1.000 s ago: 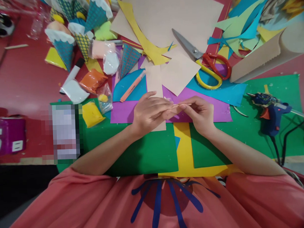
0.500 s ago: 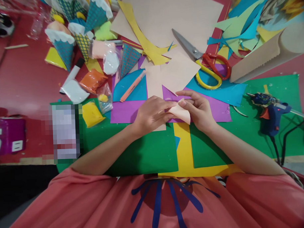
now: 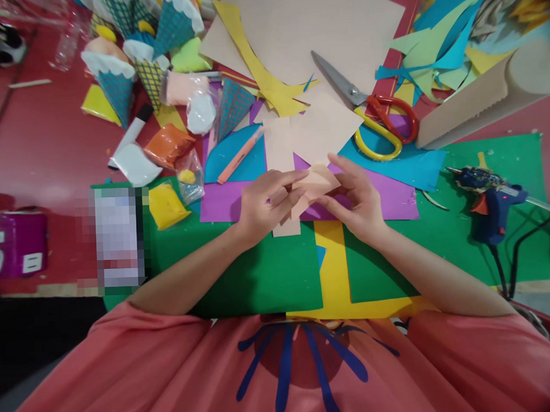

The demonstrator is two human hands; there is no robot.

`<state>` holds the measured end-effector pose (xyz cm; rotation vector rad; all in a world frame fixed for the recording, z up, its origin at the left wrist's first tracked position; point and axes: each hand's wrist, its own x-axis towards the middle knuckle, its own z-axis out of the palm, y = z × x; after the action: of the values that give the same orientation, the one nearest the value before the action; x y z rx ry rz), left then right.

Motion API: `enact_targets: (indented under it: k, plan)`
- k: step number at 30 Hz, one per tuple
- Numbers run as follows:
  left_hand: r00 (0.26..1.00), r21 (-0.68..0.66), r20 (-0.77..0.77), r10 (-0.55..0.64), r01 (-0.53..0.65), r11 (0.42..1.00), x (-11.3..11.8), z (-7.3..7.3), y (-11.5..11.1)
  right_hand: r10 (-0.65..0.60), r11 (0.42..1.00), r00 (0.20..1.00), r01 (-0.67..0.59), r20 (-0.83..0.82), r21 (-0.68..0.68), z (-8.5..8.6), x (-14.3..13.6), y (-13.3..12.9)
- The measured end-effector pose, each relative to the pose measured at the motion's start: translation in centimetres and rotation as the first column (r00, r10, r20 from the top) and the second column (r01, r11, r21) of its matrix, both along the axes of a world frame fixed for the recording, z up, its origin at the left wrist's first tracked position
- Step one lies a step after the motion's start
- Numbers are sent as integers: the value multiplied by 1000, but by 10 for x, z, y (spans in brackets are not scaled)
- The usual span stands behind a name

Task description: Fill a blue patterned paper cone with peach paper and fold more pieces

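Note:
A small folded piece of peach paper (image 3: pixel 321 181) is between my two hands, above the purple sheet (image 3: pixel 392 199). My left hand (image 3: pixel 268 200) pinches its left end between the fingers. At the right end, my right hand (image 3: pixel 358 197) has its curled fingers and thumb on the paper, the index finger lifted away. Beneath the hands runs a peach paper strip (image 3: pixel 285 229). Just beyond the fingers lie a larger peach sheet (image 3: pixel 326 123) and scissors (image 3: pixel 355 95) with one red and one yellow handle.
A blue glue gun (image 3: pixel 494 213) rests on the green sheet (image 3: pixel 250 279) at right, near a brown paper roll (image 3: pixel 469 97). To the left are a peach marker (image 3: pixel 241 154), clay packets (image 3: pixel 169 206) and paper cones (image 3: pixel 113 91). Paper scraps (image 3: pixel 432 62) lie far right.
The peach piece has been turned and now lies flatter, its folded faces showing. My right thumb has shifted down and left, and its index finger has lifted. My left hand has moved slightly left.

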<state>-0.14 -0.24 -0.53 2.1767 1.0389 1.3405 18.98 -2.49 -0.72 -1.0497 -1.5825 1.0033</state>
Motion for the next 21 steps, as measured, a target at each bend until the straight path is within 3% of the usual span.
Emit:
enact_targets:
  k: [8,14,21]
  plan:
    - [999,58,25,-23,22,998,1,-2,2,-22,1000,998,21,63,9,6,0,-2]
    - [995,107,57,-81,74,992,1,0,4,-73,994,990,62,123,89,10,-1,-3]
    - [997,128,50,-63,56,990,2,1,4,-64,982,986,34,155,187,8,2,0]
